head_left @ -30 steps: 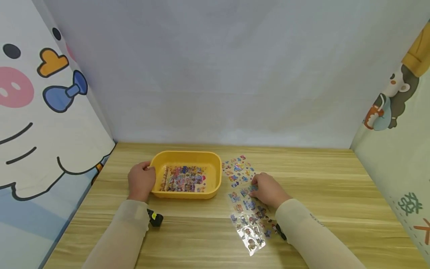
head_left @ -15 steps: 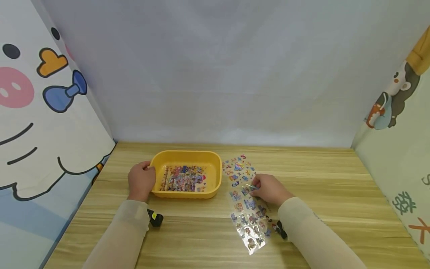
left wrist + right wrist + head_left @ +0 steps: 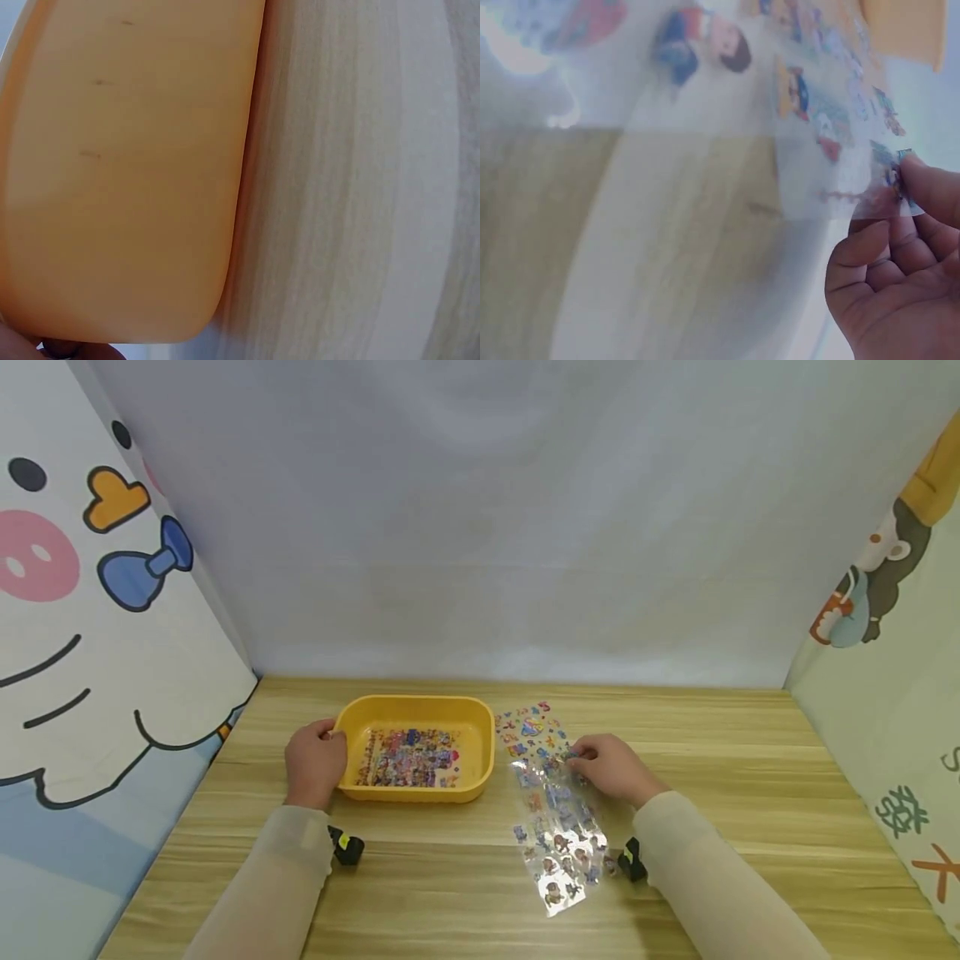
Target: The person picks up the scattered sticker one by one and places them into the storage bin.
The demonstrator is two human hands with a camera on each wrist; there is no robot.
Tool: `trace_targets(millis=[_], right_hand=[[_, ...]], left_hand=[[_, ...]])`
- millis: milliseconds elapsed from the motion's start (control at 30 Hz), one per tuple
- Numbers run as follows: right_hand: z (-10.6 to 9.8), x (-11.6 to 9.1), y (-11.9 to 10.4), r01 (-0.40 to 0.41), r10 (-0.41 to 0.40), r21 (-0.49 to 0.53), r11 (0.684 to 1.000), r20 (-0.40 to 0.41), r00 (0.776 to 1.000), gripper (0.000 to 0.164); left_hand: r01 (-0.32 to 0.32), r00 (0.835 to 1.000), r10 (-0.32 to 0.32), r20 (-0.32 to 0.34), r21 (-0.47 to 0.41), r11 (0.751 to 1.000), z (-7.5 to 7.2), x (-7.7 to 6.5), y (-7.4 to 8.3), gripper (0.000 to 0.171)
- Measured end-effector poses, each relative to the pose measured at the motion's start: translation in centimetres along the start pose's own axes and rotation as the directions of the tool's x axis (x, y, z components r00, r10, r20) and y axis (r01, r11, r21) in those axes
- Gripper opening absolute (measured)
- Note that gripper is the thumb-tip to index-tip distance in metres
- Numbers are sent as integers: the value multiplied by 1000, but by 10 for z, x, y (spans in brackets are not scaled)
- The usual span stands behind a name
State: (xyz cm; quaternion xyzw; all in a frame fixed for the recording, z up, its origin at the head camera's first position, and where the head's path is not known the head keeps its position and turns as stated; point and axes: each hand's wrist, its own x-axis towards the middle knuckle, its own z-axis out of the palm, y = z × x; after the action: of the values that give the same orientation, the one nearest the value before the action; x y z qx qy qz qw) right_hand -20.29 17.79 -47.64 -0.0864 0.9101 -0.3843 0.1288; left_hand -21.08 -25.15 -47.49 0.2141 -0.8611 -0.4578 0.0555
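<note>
My left hand [image 3: 315, 766] grips the left rim of a yellow plastic tray [image 3: 480, 727], thumb over the edge. Inside the tray lie clear sheets of colourful cartoon stickers [image 3: 408, 760]. To its right, my right hand [image 3: 613, 768] pinches the edge of a clear sticker sheet [image 3: 555, 810] between thumb and fingers. In the right wrist view that sheet's corner is held by the right hand [image 3: 900, 255], with the sheet raised off the table there. Beneath and beyond it lies another sticker sheet [image 3: 531, 727] with small bright figures.
The wood-grain table [image 3: 420, 877] runs back to a pale grey cloth wall [image 3: 480, 568]. Printed cartoon panels stand at the left [image 3: 82, 710] and right [image 3: 900, 710]. Black wrist devices sit by the left sleeve [image 3: 347, 846] and the right sleeve [image 3: 632, 860].
My right hand has moved slightly right, drawing the clear sticker sheet with it; the sheet's near end has shifted up a little. The left hand and tray stay put.
</note>
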Motion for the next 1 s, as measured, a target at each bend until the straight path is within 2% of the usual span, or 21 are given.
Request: trace_targets(millis=[167, 267, 433, 567, 833, 1000], right_hand=[[-4, 1, 1, -35, 37, 57, 998, -48, 998, 20], [-5, 1, 1, -45, 56, 107, 993, -108, 993, 22], [-5, 3, 3, -51, 97, 199, 979, -231, 968, 27], [-7, 5, 4, -60, 135, 257, 965, -286, 949, 29], [-13, 7, 0, -62, 199, 420, 905, -292, 935, 29], [-13, 8, -7, -50, 211, 468, 882, -297, 931, 29]], left_hand=[[0, 1000, 0, -3, -6, 1000, 0, 0, 0, 46], [0, 1000, 0, -4, -8, 1000, 0, -1, 1, 46], [-1, 1000, 1, -2, -13, 1000, 0, -1, 1, 45], [-1, 1000, 1, -1, -14, 1000, 0, 0, 0, 45], [2, 1000, -2, -6, -13, 1000, 0, 0, 2, 45], [4, 1000, -4, -14, -7, 1000, -1, -1, 3, 44]])
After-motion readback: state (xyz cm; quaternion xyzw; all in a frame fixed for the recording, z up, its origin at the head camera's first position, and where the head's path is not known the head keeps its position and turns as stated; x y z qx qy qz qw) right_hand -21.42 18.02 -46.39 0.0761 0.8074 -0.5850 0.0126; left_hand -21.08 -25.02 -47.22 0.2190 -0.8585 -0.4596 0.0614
